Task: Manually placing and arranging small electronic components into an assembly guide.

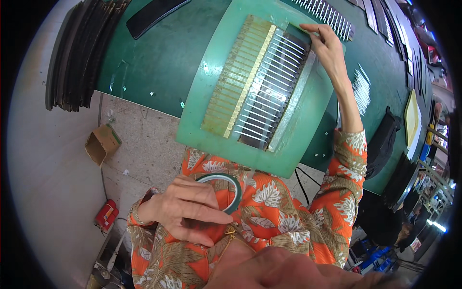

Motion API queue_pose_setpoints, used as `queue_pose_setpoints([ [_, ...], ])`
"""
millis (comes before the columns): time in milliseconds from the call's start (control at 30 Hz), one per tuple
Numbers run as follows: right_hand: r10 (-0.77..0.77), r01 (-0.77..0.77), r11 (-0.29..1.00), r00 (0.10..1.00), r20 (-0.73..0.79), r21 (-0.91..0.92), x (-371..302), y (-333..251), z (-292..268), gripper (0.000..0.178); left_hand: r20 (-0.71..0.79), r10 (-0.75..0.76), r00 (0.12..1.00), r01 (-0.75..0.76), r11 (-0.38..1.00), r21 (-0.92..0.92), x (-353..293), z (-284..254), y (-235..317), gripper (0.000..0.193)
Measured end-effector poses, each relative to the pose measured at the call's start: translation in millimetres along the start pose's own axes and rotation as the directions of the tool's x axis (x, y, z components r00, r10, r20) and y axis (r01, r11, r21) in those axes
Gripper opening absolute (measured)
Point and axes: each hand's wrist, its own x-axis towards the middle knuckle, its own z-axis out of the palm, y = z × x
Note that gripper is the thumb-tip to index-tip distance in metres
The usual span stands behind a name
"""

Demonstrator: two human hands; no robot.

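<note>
My left hand (190,204) is closed on a roll of tape (236,190) with a dark green rim, held in front of my chest. From the roll, a clear strip of tape (250,178) runs up toward the green board (197,113). A slotted jig (236,72) with a brass-coloured bar lies on that board, and several thin silver rods (262,98) sit side by side across its dark half. At the jig's far right corner is my right hand (327,41), thumb and index finger close together at the edge; whatever is between them is hidden.
Dark strips (79,53) are stacked at the left of the green table (144,72), near a black phone-like slab (156,17). A row of rods (327,17) lies beyond the board, and loose white rods (361,89) to its right. On the floor stands a cardboard box (102,144).
</note>
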Motion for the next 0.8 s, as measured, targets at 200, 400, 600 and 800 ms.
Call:
queue_pose_setpoints([
  [200, -0.267, 0.280, 0.928, 0.960, 0.083, -0.247, -15, 1, 2, 0.062, 0.036, 0.029, 0.999, -0.028, 0.998, -0.051, 8, -19, -7, 0.042],
  [400, -0.360, 0.427, 0.845, 0.900, 0.246, -0.323, -12, 6, 7, 0.075, 0.018, 0.046, 0.999, -0.045, 0.997, -0.067, 12, -23, -18, 0.042],
  [600, -0.401, 0.576, 0.723, 0.800, 0.448, -0.381, 9, 22, -10, 0.078, 0.014, 0.052, 0.999, -0.051, 0.996, -0.074, 27, -16, -34, 0.042],
  [800, -0.427, 0.658, 0.595, 0.745, 0.512, -0.461, 6, 20, -16, 0.080, -0.001, 0.084, 0.996, -0.084, 0.995, -0.050, 32, -1, -32, 0.041],
])
